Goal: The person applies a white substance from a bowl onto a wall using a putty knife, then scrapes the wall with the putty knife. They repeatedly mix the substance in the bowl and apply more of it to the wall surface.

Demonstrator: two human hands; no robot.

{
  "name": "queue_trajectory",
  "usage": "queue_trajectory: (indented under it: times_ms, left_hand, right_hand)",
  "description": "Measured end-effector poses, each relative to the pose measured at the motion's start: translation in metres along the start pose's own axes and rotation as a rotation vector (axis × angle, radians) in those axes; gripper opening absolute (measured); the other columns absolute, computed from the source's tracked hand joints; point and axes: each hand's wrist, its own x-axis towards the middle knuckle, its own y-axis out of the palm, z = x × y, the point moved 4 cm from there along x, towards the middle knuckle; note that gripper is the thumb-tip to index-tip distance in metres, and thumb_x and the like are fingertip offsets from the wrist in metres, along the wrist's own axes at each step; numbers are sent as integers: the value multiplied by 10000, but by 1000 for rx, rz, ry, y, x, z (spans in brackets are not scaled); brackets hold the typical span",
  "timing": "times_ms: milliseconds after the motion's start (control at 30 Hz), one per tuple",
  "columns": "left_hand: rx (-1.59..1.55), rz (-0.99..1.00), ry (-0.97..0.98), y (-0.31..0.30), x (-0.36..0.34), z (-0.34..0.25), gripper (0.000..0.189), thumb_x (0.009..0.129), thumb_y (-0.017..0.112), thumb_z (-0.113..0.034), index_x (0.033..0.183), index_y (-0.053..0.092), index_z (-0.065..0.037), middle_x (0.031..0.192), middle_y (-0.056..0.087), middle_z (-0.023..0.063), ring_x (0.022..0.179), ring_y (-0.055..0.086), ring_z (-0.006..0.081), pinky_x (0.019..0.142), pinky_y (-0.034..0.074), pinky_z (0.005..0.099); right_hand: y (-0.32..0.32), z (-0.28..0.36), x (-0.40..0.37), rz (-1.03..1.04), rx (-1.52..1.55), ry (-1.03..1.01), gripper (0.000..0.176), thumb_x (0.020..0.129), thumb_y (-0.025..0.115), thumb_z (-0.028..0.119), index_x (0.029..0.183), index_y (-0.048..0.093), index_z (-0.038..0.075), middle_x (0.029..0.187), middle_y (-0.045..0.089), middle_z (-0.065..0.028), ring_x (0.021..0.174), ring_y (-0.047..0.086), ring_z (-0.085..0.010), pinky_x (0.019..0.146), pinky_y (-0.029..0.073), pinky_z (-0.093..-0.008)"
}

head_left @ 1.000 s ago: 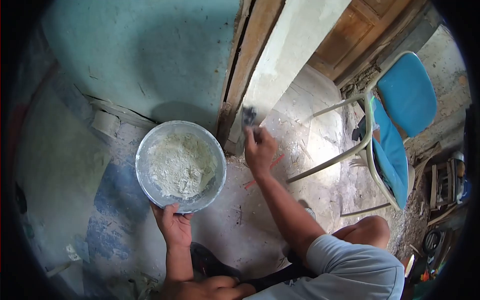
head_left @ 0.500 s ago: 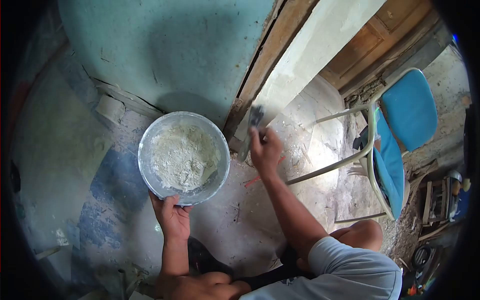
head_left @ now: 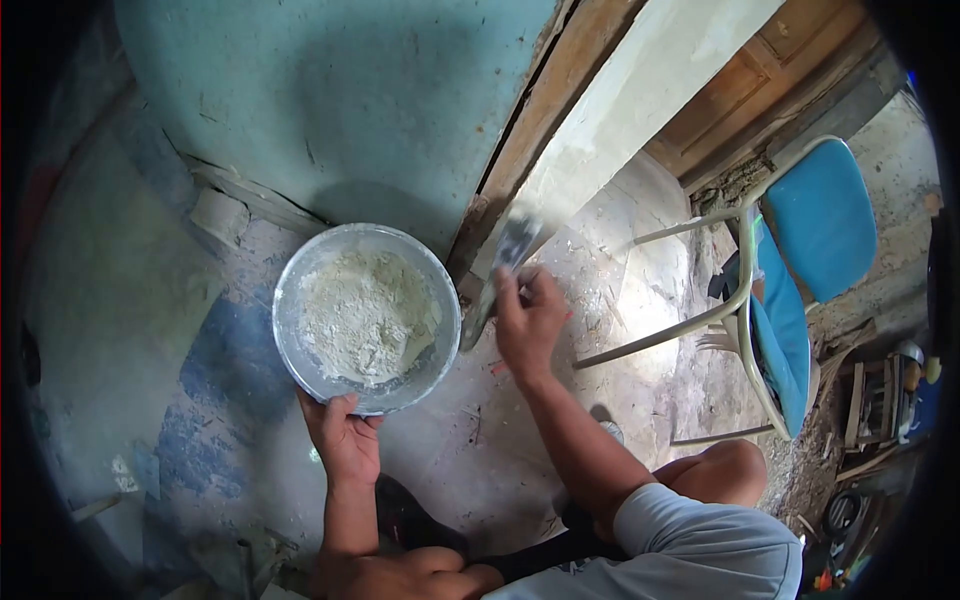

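A round grey basin (head_left: pixel 292 352) holds a pale, clumpy powdery mix (head_left: pixel 368 318). My left hand (head_left: pixel 345 438) grips its near rim, thumb over the edge and fingers beneath. In my right hand (head_left: pixel 530 318) is a putty knife (head_left: pixel 514 246), a blurred flat tool with a metallic blade and whitish matter at its tip. The handle slants down toward the basin's right side. The blade's end overlaps the lower part of a white-coated post (head_left: pixel 570 170), beside a bare brown wooden strip (head_left: pixel 545 105).
A pale blue-green panel (head_left: pixel 400 110) rises behind the basin. To the right stands a metal-framed chair (head_left: pixel 745 265) with blue padding. A concrete block (head_left: pixel 219 217) lies by the panel's foot. Debris dots the floor (head_left: pixel 625 310), and a wooden door (head_left: pixel 750 75) is at the upper right.
My right hand has shifted slightly down and left, and the putty knife has turned to show more of its blade. The basin and left hand stay nearly the same.
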Motion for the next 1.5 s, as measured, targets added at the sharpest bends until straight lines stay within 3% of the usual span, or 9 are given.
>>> queue_trajectory:
  times_ms: [100, 300, 533, 733, 933, 1067, 1167, 1333, 1500]
  left_hand:
    - [33, 16, -3, -8, 1, 1, 765, 818, 609, -23, 1528, 361, -164, 1402, 525, 134, 1060, 681, 255, 602, 663, 332]
    - [14, 60, 47, -12, 3, 3, 723, 873, 573, -19, 1551, 364, -160, 1441, 520, 152, 1061, 701, 282, 679, 701, 383]
    - [33, 11, 11, -13, 1, -1, 796, 823, 593, -4, 1557, 343, -182, 1431, 510, 137, 1056, 682, 261, 607, 665, 343]
    - [-7, -1, 28, -4, -1, -4, 780, 825, 596, -6, 1549, 358, -173, 1408, 530, 137, 1034, 689, 256, 605, 665, 348]
    - [33, -26, 33, -9, 1, -8, 773, 826, 611, -24, 1542, 360, -174, 1409, 528, 136, 1031, 685, 254, 609, 660, 341]
    - [20, -11, 45, -11, 2, -6, 765, 829, 610, -22, 1539, 367, -170, 1401, 534, 137, 1010, 684, 253, 584, 637, 323]
    - [13, -11, 48, -11, 0, -10, 769, 828, 608, -19, 1542, 366, -171, 1402, 534, 135, 1010, 685, 251, 587, 639, 322]
    - [44, -24, 40, -15, 0, -11, 768, 832, 598, -8, 1544, 367, -174, 1392, 542, 125, 1010, 684, 251, 590, 638, 330]
    - [46, 60, 64, -25, 5, -8, 676, 882, 574, -24, 1524, 389, -134, 1436, 532, 149, 1087, 694, 279, 697, 697, 386]
  right_hand:
    - [-2, 60, 40, -51, 180, -201, 229, 990, 749, 120, 822, 621, 30, 692, 603, 37, 609, 508, -29, 544, 402, -227]
    - [21, -36, -2, 18, 150, 247, 252, 971, 754, 136, 787, 619, 30, 683, 602, 16, 588, 516, -43, 541, 424, -237]
    - [-5, 67, 46, -24, 313, -142, 165, 1015, 695, 81, 871, 634, 27, 738, 636, 16, 593, 552, -31, 513, 414, -227]
    - [11, -32, -7, -37, 91, 177, 225, 976, 742, 134, 806, 641, 28, 701, 610, 17, 644, 515, -31, 583, 427, -238]
    - [5, 76, 45, -68, 363, -90, 220, 1000, 709, 79, 807, 610, 44, 672, 560, 53, 575, 458, -19, 528, 362, -221]
    - [12, -16, 13, -13, -93, 70, 186, 986, 719, 108, 833, 631, 50, 685, 580, 39, 591, 495, -33, 536, 394, -229]
    - [7, -25, -2, -21, 266, 211, 181, 998, 714, 111, 848, 633, 52, 687, 585, 29, 576, 524, -39, 506, 418, -235]
    - [3, 92, 48, -27, 493, -75, 230, 1029, 677, 88, 829, 571, 52, 688, 595, 19, 535, 510, -39, 472, 412, -239]
    - [17, -14, 18, -50, 148, 38, 229, 972, 752, 138, 808, 630, 38, 701, 565, 44, 653, 483, -32, 577, 391, -242]
